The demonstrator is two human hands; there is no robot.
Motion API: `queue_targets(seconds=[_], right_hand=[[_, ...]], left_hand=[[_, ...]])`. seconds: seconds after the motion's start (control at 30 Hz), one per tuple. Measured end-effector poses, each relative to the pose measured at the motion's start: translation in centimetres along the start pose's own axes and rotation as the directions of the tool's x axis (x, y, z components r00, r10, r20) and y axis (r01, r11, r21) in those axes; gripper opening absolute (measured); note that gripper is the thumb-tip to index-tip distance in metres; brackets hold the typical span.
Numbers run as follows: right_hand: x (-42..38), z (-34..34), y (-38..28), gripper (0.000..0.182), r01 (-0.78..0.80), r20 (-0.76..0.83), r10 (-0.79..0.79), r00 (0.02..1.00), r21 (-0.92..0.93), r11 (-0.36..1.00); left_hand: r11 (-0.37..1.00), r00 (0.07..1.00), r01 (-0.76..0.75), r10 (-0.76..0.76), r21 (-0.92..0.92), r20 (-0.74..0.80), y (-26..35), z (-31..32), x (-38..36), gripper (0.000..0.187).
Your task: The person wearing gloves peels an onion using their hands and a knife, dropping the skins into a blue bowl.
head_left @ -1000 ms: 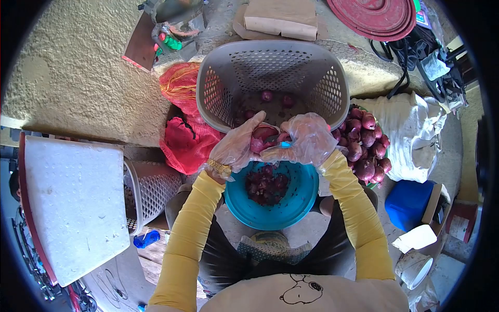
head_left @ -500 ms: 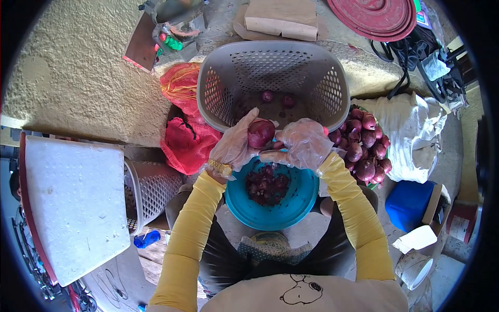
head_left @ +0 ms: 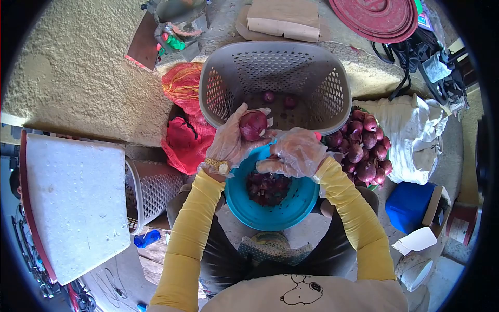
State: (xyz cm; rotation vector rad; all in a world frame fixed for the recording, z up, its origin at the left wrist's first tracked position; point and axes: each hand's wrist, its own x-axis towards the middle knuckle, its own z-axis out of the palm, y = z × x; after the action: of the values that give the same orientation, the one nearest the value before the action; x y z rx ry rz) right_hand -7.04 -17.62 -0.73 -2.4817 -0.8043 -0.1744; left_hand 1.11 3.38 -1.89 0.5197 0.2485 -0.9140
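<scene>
My left hand point(head_left: 227, 139), in a clear plastic glove, is closed around a red onion point(head_left: 253, 126) above the near rim of the grey basket. Beside it, my gloved right hand point(head_left: 299, 152) has its fingers curled in towards the onion. A small red tip point(head_left: 318, 135) shows at the back of the right hand; the rest of what it grips is hidden. Below both hands stands a turquoise basin point(head_left: 236, 200) with dark onion skins point(head_left: 267, 190) in it. Two onions point(head_left: 290, 101) lie on the floor of the grey perforated basket point(head_left: 275, 52).
A heap of red onions point(head_left: 366, 140) sits at the right beside a white sack point(head_left: 416, 135). Red mesh bags point(head_left: 187, 143) lie left of the basket. A white foam box point(head_left: 78, 203) and a second basket point(head_left: 158, 195) are further left; a blue container point(head_left: 408, 205) stands right.
The onion in my left hand has shifted slightly left and up, and it is turned differently. My right hand has moved a little left and down, its fingers lower over the basin.
</scene>
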Motion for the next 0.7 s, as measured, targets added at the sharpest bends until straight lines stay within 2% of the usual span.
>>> queue_targets(seconds=[0.03,0.07,0.13,0.17,0.23,0.27,0.3,0.37,0.47,0.6,0.7], right_hand=[[0.0,-0.1,0.0,0.063,-0.007,-0.078,0.009,0.997,0.028,1.000],[0.1,-0.4,0.0,0.063,-0.008,-0.078,0.010,0.997,0.028,1.000],[0.6,-1.9,-0.6,0.066,-0.131,0.013,0.132,0.991,-0.033,0.991],[0.8,-2.3,-0.7,0.066,-0.131,0.013,0.132,0.991,-0.033,0.991],[1.1,-3.0,-0.8,0.067,-0.210,-0.090,0.199,0.976,-0.130,0.969],[1.1,-3.2,-0.8,0.068,-0.204,-0.101,0.185,0.978,-0.233,0.951],[1.1,-3.4,-0.9,0.068,-0.205,-0.101,0.186,0.977,-0.233,0.951],[1.1,-3.6,-1.0,0.068,-0.215,-0.131,0.186,0.974,-0.258,0.942],[0.6,-3.0,-0.1,0.066,-0.186,-0.130,0.162,0.978,-0.196,0.963],[0.5,-2.9,0.3,0.063,-0.159,-0.111,0.137,0.984,-0.227,0.961],[0.2,-2.6,0.6,0.059,-0.128,-0.144,0.102,0.984,-0.186,0.974]], left_hand=[[1.000,1.000,0.001,-0.001,0.009,-0.008,-0.1,0.4,-0.1,0.055],[1.000,1.000,0.003,-0.002,0.018,-0.015,-0.2,0.6,-0.2,0.055],[0.998,1.000,0.018,-0.018,0.066,0.000,-0.4,-0.1,0.4,0.054],[0.993,0.999,0.032,-0.034,0.113,0.013,-0.5,-0.5,0.6,0.054],[0.991,0.999,0.048,-0.049,0.128,0.006,-0.7,0.0,0.4,0.054],[0.987,0.998,0.065,-0.066,0.144,-0.002,-0.8,0.1,0.4,0.053],[0.987,0.998,0.066,-0.066,0.145,-0.002,-0.8,0.0,0.3,0.053],[0.956,0.996,0.065,-0.044,0.288,-0.077,-0.9,-0.2,0.4,0.053],[0.949,0.993,0.078,-0.046,0.307,-0.112,-1.1,0.0,0.3,0.053],[0.937,0.994,0.081,-0.053,0.339,-0.090,-1.0,0.0,0.2,0.052],[0.923,0.997,0.027,0.003,0.384,-0.078,-1.4,-0.1,0.1,0.051]])
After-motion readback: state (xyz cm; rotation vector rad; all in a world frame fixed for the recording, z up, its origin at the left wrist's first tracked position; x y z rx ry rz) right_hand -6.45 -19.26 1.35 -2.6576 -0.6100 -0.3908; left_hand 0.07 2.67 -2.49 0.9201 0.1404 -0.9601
